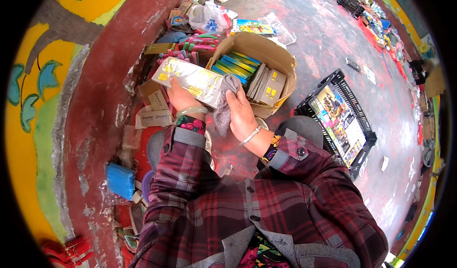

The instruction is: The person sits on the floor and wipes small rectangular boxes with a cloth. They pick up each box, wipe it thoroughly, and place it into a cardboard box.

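We see the left hand [180, 96] in the centre of the frame, fingers closed around the underside of a flat silver foil-wrapped pack [189, 80] with yellow marks, holding it tilted just left of the open cardboard box [281, 61]. The right hand [242, 113] is closed on a grey cloth [223, 106], pressed against the right end of the pack; the cloth hangs down between the two wrists.

The box sits on the red floor [328, 39] and holds blue-green flat packs [235, 68] on edge and grey packs with yellow marks [269, 86] beside them. A black crate [366, 134] of colourful printed packs is at right, well apart. Loose pink and green sticks [200, 44] and a plastic bag [207, 15] lie at upper centre, a blue block [120, 180] at lower left.

Risks, as we judge: the pack is held at one end only, so a hard wipe may tip it out of the left hand onto the clutter below. The foil looks slick, so it could slide. The dangling cloth could snag on the box flap
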A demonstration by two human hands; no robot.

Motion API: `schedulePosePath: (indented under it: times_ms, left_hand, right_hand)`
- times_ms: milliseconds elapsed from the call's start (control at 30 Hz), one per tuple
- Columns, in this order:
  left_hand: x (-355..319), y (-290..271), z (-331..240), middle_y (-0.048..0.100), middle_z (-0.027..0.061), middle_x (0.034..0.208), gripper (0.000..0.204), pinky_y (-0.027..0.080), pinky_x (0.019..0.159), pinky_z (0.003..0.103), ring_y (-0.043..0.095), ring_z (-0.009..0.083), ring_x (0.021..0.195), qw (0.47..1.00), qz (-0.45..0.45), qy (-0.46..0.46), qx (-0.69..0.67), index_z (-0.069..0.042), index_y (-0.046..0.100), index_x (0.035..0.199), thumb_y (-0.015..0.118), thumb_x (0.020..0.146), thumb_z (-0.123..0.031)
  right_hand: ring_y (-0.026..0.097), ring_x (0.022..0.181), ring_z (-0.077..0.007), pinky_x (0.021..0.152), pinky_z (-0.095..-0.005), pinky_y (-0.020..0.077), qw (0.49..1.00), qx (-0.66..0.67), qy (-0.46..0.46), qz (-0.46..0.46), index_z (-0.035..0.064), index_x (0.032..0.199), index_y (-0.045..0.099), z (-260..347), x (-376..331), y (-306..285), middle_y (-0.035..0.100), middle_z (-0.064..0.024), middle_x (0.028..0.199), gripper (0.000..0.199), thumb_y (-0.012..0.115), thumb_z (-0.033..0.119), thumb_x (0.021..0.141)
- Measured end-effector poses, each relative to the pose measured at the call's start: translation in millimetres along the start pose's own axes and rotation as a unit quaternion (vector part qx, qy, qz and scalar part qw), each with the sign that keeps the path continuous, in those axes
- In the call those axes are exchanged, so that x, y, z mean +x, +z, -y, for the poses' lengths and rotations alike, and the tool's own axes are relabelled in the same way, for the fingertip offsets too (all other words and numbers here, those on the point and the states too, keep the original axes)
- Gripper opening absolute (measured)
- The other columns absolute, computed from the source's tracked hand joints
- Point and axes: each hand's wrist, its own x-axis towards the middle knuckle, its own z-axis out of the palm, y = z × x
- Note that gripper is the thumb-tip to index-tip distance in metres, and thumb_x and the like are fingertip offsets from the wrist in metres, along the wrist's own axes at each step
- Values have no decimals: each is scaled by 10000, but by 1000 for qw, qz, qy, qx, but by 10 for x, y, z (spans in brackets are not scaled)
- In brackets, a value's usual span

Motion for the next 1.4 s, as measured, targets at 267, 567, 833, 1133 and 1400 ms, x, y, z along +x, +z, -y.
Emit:
schedulePosePath:
  times_ms: [267,567,833,1133,1400]
  left_hand:
    - [-21,-31,51,559,196,1149,434,525,812,419,627,318,960,1000,17,-19,-2,46,428,1256,384,966,-274]
    - [138,-88,-245,538,151,1228,418,442,948,453,555,318,1099,987,43,-102,-115,-22,437,1300,350,969,-262]
    - [83,-42,-248,538,129,1252,453,416,980,458,538,310,1128,925,242,-250,-154,-61,434,1307,481,945,-329]
    - [-232,-61,-18,503,127,1310,609,412,1010,426,524,295,1161,840,372,-370,-139,-62,416,1348,328,960,-524]
    - [-441,6,-40,470,93,1361,486,392,1012,444,501,277,1196,747,416,-484,-188,-85,392,1371,347,985,-377]
  right_hand:
    - [532,1129,-289,938,-314,397,967,-242,-80,-18,-29,1440,136,-84,-179,-8,532,-234,1215,647,467,251,960]
    - [598,939,-132,837,-259,466,985,-127,68,98,10,1236,534,603,-21,-149,638,-30,1054,342,540,68,898]
    - [545,1097,-168,954,-308,418,984,-124,-102,73,-29,1269,482,1183,230,-345,570,-86,1200,409,520,198,931]
    - [295,1353,-333,1098,-519,180,660,-604,-306,327,140,1303,497,770,92,-166,385,-123,1425,527,606,317,818]
    - [239,1366,-380,1092,-527,177,695,-617,-354,108,93,1381,389,828,302,-188,291,-179,1465,628,582,331,834]
